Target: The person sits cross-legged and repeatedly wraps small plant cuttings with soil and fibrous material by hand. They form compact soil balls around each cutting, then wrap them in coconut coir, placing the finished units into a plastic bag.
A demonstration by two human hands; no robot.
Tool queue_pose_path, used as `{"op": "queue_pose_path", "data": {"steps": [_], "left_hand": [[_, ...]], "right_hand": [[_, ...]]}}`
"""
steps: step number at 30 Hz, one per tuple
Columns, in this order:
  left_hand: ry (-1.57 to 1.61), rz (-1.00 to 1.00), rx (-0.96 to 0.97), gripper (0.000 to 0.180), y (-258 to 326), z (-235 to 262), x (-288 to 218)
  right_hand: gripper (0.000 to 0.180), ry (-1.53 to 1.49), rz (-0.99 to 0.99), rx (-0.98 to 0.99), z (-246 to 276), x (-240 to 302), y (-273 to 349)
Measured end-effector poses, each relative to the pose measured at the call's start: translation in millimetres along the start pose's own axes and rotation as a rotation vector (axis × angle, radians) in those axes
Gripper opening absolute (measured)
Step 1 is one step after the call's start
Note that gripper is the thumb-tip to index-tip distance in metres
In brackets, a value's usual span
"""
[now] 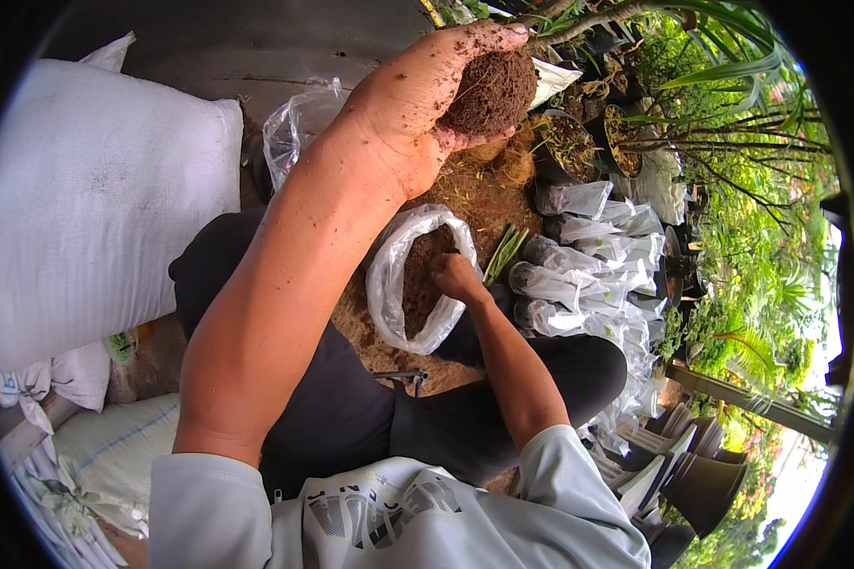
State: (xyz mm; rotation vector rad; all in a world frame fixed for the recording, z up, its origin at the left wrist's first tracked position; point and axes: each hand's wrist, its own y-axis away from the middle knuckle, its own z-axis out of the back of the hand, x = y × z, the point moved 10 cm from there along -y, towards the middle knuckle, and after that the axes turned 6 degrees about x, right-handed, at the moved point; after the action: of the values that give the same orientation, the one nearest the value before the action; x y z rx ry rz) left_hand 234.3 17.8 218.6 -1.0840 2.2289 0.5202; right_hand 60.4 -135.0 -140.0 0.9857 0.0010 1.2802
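My left hand [436,95], soil-flecked, is raised at the top and closed around a rounded, dark brown ball of soil [491,93], with the thumb above it and fingers below. Lower down, a clear plastic bag [386,299] with its rim rolled outward stands between my legs, filled with loose brown soil [419,303]. Inside its mouth, my right hand [455,275] is curled into the soil, and its fingertips are partly hidden. A few cut green leaves [506,254] lie just right of the bag.
Several clear plastic bags [588,266] stand in rows at the right, near black plant pots [565,147]. A large white sack [114,209] fills the left side. Stacked pots [702,488] sit at the lower right, with dense plants [759,313] beyond.
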Motion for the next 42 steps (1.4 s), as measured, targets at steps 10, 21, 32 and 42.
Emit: {"op": "queue_pose_path", "data": {"steps": [10,21,32,42], "left_hand": [[0.035,0.049,-0.087,0.025,-14,8,5],[-0.005,0.035,-0.023,0.02,-17,-2,15],[-0.062,0.122,-0.05,0.023,-16,2,32],[-0.154,0.19,-0.159,0.021,-16,31,45]], "right_hand": [[0.051,0.047,0.049,-0.201,-54,43,1],[0.066,0.121,-0.237,-0.295,-76,35,41],[0.057,0.014,-0.183,-0.142,-91,46,46],[0.033,-0.871,-0.423,-0.228,-67,-37,27]]}}
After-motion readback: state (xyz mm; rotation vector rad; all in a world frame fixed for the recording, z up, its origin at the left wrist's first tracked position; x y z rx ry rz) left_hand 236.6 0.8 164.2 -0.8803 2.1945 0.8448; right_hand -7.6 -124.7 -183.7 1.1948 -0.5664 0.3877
